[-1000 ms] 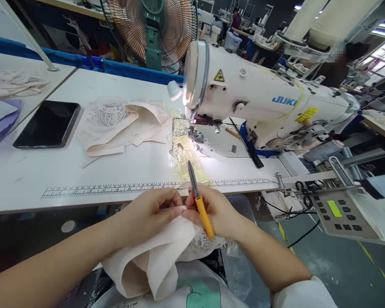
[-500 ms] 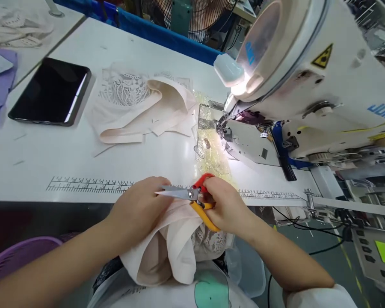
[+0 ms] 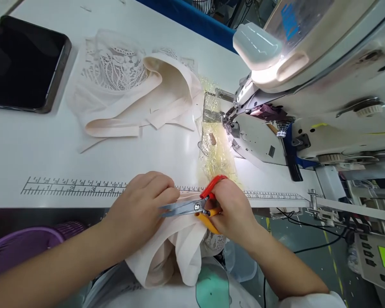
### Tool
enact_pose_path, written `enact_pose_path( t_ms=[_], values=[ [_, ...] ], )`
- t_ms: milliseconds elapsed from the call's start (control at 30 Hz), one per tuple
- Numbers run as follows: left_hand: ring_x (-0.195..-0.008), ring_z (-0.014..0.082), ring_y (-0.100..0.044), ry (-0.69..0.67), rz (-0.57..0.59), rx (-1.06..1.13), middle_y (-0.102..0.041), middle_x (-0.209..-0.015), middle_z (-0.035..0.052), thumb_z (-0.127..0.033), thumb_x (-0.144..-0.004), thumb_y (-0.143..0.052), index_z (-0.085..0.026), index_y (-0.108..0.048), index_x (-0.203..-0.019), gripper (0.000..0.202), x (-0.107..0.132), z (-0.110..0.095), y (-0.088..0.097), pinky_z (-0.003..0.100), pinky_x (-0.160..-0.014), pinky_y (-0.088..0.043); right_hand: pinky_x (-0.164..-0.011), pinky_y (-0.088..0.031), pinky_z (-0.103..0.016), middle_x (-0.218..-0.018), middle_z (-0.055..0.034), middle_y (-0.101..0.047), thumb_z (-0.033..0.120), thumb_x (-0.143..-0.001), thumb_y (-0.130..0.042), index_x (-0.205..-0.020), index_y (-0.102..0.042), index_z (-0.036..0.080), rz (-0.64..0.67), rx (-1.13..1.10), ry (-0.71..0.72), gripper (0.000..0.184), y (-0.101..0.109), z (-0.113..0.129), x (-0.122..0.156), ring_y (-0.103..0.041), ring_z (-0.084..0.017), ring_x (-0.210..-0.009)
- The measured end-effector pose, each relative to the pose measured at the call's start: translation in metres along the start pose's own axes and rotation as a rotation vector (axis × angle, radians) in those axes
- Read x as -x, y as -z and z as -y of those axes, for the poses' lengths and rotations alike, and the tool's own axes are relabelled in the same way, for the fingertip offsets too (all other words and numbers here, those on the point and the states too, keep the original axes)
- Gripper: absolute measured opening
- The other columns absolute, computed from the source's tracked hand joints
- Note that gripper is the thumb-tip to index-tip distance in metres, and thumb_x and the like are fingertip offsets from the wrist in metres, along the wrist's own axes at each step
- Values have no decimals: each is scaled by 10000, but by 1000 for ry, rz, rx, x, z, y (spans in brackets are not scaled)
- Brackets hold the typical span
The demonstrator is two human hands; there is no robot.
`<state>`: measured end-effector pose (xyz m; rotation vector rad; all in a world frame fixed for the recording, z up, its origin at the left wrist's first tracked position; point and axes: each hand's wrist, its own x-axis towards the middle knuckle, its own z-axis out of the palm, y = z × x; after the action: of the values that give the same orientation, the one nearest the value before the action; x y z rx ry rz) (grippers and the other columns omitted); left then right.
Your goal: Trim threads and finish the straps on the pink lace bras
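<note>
My right hand (image 3: 234, 211) is closed on small thread snips (image 3: 192, 206) with a red and a yellow handle, blades pointing left. The blade tips reach the fingers of my left hand (image 3: 141, 207), which pinch the edge of a pale peach fabric piece (image 3: 176, 252) held in front of the table edge. The fabric hangs folded over my lap, with white lace showing under my right hand.
A white sewing machine (image 3: 324, 72) with its lamp lit fills the right. Peach and lace fabric pieces (image 3: 131, 94) lie on the white table (image 3: 35, 162), a black phone (image 3: 19, 64) at far left. A printed ruler (image 3: 73, 188) runs along the table edge. A purple basket (image 3: 25, 248) sits lower left.
The snips turned from pointing up to lying sideways with blades at my left fingers. The view moved closer and lower over the table.
</note>
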<state>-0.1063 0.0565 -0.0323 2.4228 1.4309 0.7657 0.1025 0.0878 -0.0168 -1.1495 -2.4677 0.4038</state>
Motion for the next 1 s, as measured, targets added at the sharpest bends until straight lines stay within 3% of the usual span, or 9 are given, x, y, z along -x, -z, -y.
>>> enact_pose_path(
  t_ms=[100,200,300,567,733,833,1000],
  values=[
    [-797,163,-495,1,-72,-74,-572,-827,22,-97,-820,-392,-209,-560,-776,206,2,-5,1,303,-720,-374,-541,-335,-259,-634,-25,-475,47,-666,-431,-666,-422,189,16,-26,5,142,0,-1,3,-403,-154,-621],
    [-827,177,-513,-126,-145,-89,-599,-877,33,-108,-816,-431,-222,-576,-838,186,10,-4,2,315,-753,-396,-562,-367,-271,-662,-35,-504,43,-667,-425,-691,-466,183,10,-42,-2,148,-1,0,7,-435,-167,-647],
    [-877,182,-542,-218,-77,-63,-626,-930,44,-121,-818,-439,-217,-582,-949,217,19,1,3,317,-810,-432,-575,-388,-293,-669,-50,-519,49,-688,-421,-696,-487,177,-23,-21,7,144,-3,1,10,-462,-189,-675],
    [-1141,195,-492,-192,13,-144,-604,-1152,60,-110,-845,-418,-172,-571,-1087,293,28,-4,7,355,-998,-398,-659,-489,-354,-760,-100,-581,8,-705,-413,-698,-532,154,-80,16,65,189,0,0,7,-559,-236,-868],
    [-1176,201,-467,-122,73,-166,-591,-1189,54,-101,-856,-369,-176,-571,-1112,334,34,-11,6,385,-1039,-361,-856,-494,-390,-1066,-127,-625,38,-817,-437,-879,-574,120,-9,2,309,171,7,-4,7,-559,-218,-1006],
    [-1194,188,-452,-66,107,-147,-583,-1207,36,-118,-868,-353,-198,-566,-1129,346,37,-14,6,387,-1053,-345,-777,-522,-354,-1008,-95,-664,76,-847,-457,-795,-583,129,75,-18,408,146,12,-5,12,-600,-205,-912],
    [-1222,181,-425,-41,107,-140,-561,-1237,30,-137,-876,-348,-210,-543,-1160,352,39,-15,4,378,-1076,-298,-669,-525,-307,-989,-84,-678,65,-851,-460,-735,-603,111,117,59,409,190,17,-6,21,-616,-180,-811]
  ],
)
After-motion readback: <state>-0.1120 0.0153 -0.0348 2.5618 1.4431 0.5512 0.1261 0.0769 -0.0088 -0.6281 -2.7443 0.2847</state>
